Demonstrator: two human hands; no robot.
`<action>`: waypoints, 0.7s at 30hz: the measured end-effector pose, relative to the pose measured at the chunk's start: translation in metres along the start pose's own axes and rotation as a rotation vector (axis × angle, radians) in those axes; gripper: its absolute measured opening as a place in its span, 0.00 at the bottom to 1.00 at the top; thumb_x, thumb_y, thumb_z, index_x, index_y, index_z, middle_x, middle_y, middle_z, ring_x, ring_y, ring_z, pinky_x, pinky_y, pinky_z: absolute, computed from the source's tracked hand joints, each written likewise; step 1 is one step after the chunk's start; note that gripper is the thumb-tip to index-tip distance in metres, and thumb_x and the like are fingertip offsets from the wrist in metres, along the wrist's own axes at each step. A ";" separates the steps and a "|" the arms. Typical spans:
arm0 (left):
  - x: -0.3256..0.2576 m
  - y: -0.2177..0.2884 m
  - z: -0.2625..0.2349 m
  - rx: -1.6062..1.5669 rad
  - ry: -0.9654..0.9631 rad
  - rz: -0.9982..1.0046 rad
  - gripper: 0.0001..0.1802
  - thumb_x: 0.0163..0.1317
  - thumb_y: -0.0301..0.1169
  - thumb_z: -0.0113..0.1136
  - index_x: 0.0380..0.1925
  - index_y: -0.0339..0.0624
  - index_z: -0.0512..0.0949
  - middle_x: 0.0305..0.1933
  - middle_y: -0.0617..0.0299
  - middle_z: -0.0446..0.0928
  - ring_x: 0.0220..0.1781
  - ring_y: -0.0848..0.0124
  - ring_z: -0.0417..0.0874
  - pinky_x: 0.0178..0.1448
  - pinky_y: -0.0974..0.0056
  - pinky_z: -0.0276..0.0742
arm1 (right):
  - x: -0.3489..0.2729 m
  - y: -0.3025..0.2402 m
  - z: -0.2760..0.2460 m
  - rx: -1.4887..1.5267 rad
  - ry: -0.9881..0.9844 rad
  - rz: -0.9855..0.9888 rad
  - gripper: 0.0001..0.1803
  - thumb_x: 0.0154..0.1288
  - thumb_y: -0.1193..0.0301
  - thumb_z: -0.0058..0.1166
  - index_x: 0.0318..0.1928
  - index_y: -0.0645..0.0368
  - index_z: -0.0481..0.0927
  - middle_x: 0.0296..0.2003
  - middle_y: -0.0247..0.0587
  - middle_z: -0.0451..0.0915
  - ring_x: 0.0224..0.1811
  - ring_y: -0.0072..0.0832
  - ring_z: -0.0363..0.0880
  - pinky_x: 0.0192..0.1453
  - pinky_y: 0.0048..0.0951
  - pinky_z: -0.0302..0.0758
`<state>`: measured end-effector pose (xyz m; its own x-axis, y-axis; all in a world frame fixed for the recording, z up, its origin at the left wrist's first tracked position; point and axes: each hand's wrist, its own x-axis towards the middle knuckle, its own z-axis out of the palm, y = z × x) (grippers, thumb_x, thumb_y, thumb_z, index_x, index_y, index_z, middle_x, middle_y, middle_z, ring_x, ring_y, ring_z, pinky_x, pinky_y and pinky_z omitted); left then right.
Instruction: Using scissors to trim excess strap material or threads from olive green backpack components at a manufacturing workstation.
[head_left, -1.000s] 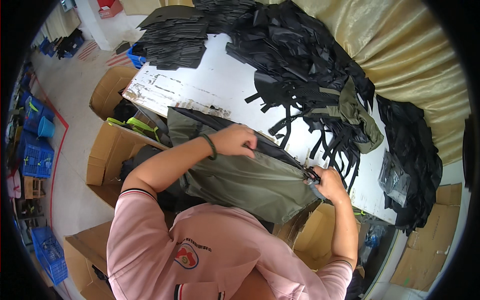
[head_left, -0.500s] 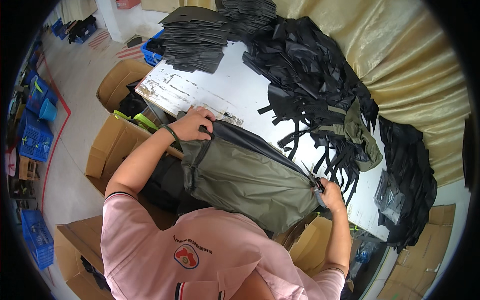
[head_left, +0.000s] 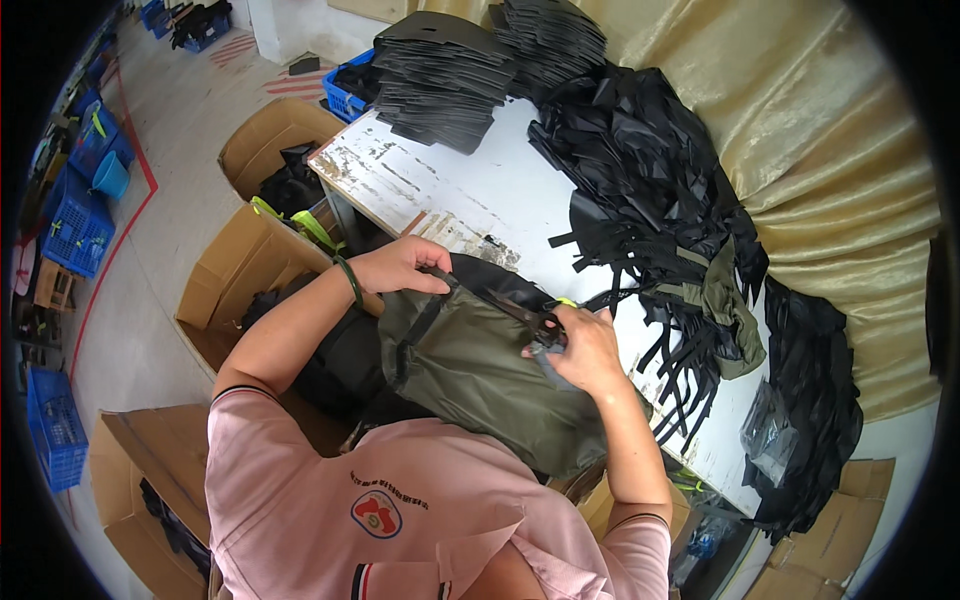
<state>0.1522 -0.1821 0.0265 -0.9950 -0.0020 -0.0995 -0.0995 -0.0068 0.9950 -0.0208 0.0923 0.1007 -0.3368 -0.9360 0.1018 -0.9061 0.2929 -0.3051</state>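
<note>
**Around the worktop**

White, scuffed worktop (head_left: 450,190) with paint worn along the near edge. Stacks of flat black panels (head_left: 440,70) at the far left corner; heaped black straps and webbing (head_left: 640,170) along the back, an olive fabric piece (head_left: 725,300) among them. Gold-coloured curtain (head_left: 800,110) behind. Open cardboard boxes (head_left: 240,270) on the floor at the left, blue plastic crates (head_left: 75,225) farther out, a red line (head_left: 110,255) painted across the floor.

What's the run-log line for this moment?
left hand: grips olive bag at zipper end | right hand: pinches zipper pull mid-track | bag on white table edge
</note>
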 end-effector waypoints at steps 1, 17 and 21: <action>-0.002 -0.002 0.001 -0.021 0.009 -0.001 0.06 0.58 0.22 0.64 0.33 0.40 0.76 0.33 0.73 0.75 0.37 0.85 0.73 0.44 0.75 0.69 | 0.006 -0.006 0.002 -0.012 -0.064 0.018 0.29 0.41 0.47 0.71 0.32 0.57 0.76 0.27 0.39 0.80 0.34 0.37 0.78 0.43 0.34 0.62; -0.013 -0.003 0.005 -0.104 -0.004 0.011 0.05 0.59 0.24 0.64 0.31 0.39 0.76 0.30 0.73 0.75 0.34 0.85 0.72 0.41 0.75 0.68 | 0.035 -0.032 0.016 -0.067 -0.190 -0.028 0.29 0.41 0.47 0.71 0.33 0.57 0.78 0.27 0.38 0.81 0.34 0.36 0.79 0.43 0.33 0.61; -0.015 0.000 0.006 -0.101 -0.004 0.013 0.05 0.59 0.24 0.64 0.31 0.40 0.76 0.30 0.73 0.75 0.34 0.85 0.72 0.41 0.75 0.68 | 0.032 -0.025 0.022 -0.069 -0.108 -0.085 0.29 0.40 0.47 0.71 0.33 0.57 0.78 0.27 0.37 0.81 0.34 0.35 0.79 0.43 0.33 0.60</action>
<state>0.1668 -0.1756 0.0279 -0.9963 0.0014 -0.0864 -0.0860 -0.1080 0.9904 -0.0032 0.0503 0.0904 -0.2322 -0.9725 0.0206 -0.9467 0.2211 -0.2341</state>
